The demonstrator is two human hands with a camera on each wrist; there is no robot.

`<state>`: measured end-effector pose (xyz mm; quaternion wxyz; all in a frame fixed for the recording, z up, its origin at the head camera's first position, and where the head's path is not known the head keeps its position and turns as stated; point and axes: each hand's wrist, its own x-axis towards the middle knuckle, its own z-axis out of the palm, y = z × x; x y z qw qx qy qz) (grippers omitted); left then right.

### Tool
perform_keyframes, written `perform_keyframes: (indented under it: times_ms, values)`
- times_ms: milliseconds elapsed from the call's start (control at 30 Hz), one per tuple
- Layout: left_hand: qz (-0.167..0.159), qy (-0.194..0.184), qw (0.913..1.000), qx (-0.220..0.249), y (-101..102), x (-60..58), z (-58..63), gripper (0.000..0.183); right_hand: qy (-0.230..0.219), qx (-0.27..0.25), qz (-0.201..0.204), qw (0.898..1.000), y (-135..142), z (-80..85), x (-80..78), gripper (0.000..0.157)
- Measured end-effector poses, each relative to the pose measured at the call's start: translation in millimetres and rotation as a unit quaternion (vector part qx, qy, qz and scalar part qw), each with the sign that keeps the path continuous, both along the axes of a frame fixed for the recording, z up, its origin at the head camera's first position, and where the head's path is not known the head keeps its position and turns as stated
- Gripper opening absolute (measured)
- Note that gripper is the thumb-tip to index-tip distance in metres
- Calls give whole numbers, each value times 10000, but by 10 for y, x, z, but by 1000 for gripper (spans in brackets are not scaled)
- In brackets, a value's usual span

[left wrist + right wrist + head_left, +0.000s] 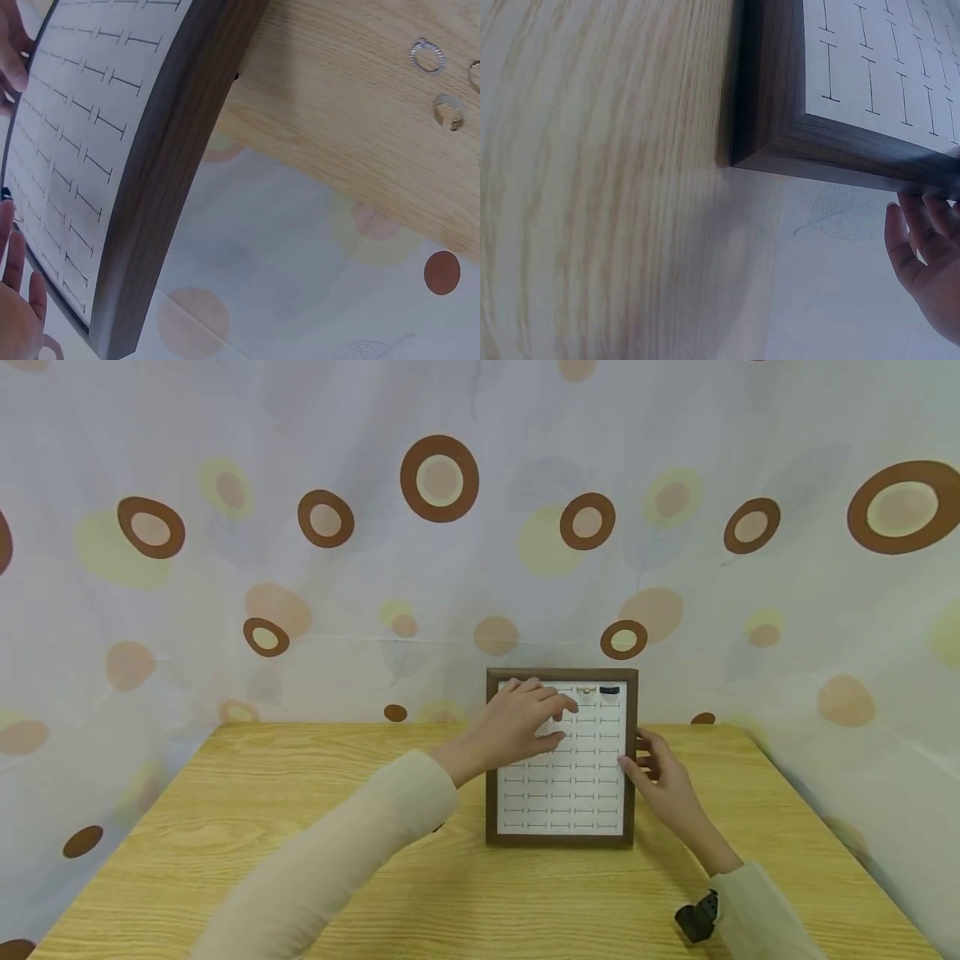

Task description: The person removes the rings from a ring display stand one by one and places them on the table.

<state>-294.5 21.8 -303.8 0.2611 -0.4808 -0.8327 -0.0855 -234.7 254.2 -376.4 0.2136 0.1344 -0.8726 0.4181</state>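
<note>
A brown-framed ring display board [561,841] stands on the table, its white face marked with rows of short slits. A gold ring [587,691] and a black ring [610,691] sit in its top row at the right. My left hand [521,722] is in front of the board's upper part, fingers spread, thumb and forefinger apart with nothing between them. It covers some of the upper slits. At the board's right edge my right hand [667,781] grips the frame, thumb on the front and fingers round the side. The right wrist view shows those fingertips [911,206] at the frame.
On the wooden table [300,793] lie a silver ring with small stones [427,57], an open-banded ring [449,111] and another ring [475,75] cut by the view's edge. My left sleeve hides them from the head view. A patterned curtain [495,577] hangs behind the table.
</note>
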Motion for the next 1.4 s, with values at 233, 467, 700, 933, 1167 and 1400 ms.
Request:
perform_keyframes:
  times_ms: [233,467,700,933,1167,1400]
  values:
    - [173,95,9998,91,146,-54,89,29,44,0,27,10000,2,-13,0,44]
    - [322,246,9992,75,247,-104,164,31,90,1,64,9999,0,-22,-1,43]
    - [454,413,9981,61,282,-159,200,32,74,-14,103,9999,6,-48,-19,44]
    - [541,448,9975,-67,341,-190,199,34,78,-110,169,9998,163,-287,-198,49]
    - [584,600,9965,-58,362,-190,187,33,132,-137,209,9996,182,-322,-215,48]
    - [718,689,9949,-160,380,-212,165,32,187,-144,188,9995,165,-289,-211,47]
